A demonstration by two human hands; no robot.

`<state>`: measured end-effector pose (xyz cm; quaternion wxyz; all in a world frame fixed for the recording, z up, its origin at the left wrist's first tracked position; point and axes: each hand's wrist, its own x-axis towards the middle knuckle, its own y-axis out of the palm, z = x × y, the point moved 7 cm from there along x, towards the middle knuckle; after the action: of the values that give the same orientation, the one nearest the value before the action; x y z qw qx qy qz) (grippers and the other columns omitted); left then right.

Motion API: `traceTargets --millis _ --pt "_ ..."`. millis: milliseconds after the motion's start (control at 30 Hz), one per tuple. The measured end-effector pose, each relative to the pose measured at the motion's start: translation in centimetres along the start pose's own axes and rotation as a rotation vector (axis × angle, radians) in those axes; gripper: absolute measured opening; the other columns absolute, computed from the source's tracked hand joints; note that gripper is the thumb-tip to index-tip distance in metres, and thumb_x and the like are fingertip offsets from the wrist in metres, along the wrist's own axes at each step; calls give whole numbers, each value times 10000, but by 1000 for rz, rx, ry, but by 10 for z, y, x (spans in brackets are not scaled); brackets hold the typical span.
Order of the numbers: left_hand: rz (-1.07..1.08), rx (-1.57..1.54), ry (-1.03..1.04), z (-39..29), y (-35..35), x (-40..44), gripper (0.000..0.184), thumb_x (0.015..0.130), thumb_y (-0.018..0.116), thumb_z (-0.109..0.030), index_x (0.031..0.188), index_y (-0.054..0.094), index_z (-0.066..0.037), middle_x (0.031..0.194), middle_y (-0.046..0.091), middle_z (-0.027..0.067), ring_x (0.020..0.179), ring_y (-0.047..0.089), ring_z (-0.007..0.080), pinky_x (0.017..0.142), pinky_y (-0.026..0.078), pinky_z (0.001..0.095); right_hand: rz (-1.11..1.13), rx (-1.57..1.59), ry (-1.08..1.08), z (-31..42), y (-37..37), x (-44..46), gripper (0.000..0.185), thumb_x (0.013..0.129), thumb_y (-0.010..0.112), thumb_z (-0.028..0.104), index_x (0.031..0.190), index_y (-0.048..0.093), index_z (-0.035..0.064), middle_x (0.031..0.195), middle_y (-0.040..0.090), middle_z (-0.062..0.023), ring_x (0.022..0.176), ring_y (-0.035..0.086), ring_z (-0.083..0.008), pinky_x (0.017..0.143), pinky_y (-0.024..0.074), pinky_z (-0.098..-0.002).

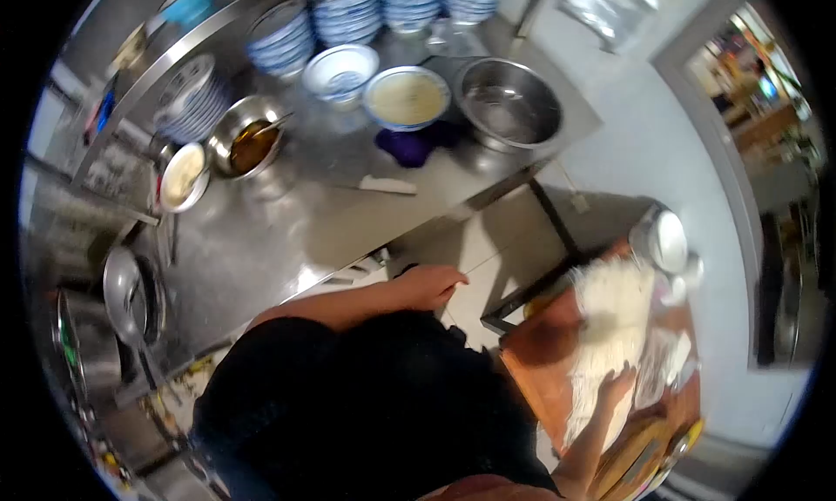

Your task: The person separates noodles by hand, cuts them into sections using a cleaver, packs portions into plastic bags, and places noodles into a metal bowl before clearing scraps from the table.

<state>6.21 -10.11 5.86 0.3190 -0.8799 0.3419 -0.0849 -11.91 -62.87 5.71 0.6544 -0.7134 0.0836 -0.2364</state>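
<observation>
A steel surface (300, 240) spans the far side and the left, and a smaller wooden surface (535, 362) stands at the right. A long, pale, stringy-edged layer (614, 305) lies lengthwise on the wood. The left forearm (348, 301) crosses level in front of the dark-clothed torso (366, 405), while the right forearm (588, 444) slants outward and away from the body over the wooden surface. A steel bowl (514, 118) sits at the steel surface's right end, well apart from both hands. A clear plastic bag (649, 381) lies just beside the layer's right edge. The left hand (428, 288) hangs over the floor gap, fingers curled inward; whether they hold anything I cannot tell. The right hand (615, 386) is stretched out on the layer's near half, palm down, its fingers extended and slightly parted.
</observation>
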Motion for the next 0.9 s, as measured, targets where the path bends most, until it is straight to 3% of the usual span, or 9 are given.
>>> traceTargets --millis 133,267,300,367,400,467,667,767,900 --pt "1 34 -87 25 -41 11 279 922 437 -140 1178 534 -85 1040 573 143 912 572 308 800 466 414 45 384 -554 244 -14 61 423 794 546 9 1214 497 -3 1233 499 -216 1169 457 -378 999 370 -446" --pt "-304 -89 -204 61 -91 -5 246 884 503 -166 1097 588 -76 1016 608 161 928 574 353 794 462 422 433 409 -904 480 24 65 425 757 536 27 1178 565 70 1250 523 -170 1188 467 -320 1001 381 -406" --pt "-335 -116 -281 67 -100 -12 242 887 511 -175 1087 595 -70 1025 612 164 924 579 351 799 461 419 640 475 -1029 545 -54 69 365 778 531 58 1137 590 54 1247 535 -145 1201 458 -304 1002 381 -401" --pt "-393 -21 -276 104 -119 -27 235 875 542 -148 1063 591 -15 988 618 181 873 599 329 783 470 392 393 639 -1363 629 -10 47 267 790 534 114 1039 618 65 1258 544 -96 1218 451 -301 1009 372 -403" --pt "-523 -139 -195 115 -131 -35 208 869 546 -99 1037 584 17 953 609 170 835 603 276 725 484 349 363 1071 -1210 653 -1 53 233 793 541 133 1006 621 80 1168 574 -116 1174 472 -313 1009 367 -411" --pt "-662 -428 -287 137 -135 -51 193 924 461 -57 1081 552 7 936 578 101 804 574 163 668 477 253 494 721 -1273 707 37 36 230 856 502 193 1032 618 101 1072 586 -111 1041 555 -310 875 466 -423" --pt "-651 -170 -145 120 -167 -24 187 932 396 -23 1003 567 5 819 543 81 656 489 138 567 422 260 173 530 -1305 723 47 11 200 904 489 233 1015 571 88 942 589 -135 849 614 -270 666 504 -389" --pt "-610 -148 24 87 -171 20 190 915 385 9 983 563 6 822 537 87 653 483 136 558 415 262 483 441 -1355 675 26 30 211 902 493 242 1017 559 78 927 595 -132 817 622 -295 654 504 -413" --pt "-506 -167 306 -3 -158 87 197 902 374 32 983 552 9 841 525 105 639 466 144 559 414 265 715 578 -979 525 -10 64 306 882 502 207 1182 502 146 974 598 -147 852 623 -342 652 505 -439"
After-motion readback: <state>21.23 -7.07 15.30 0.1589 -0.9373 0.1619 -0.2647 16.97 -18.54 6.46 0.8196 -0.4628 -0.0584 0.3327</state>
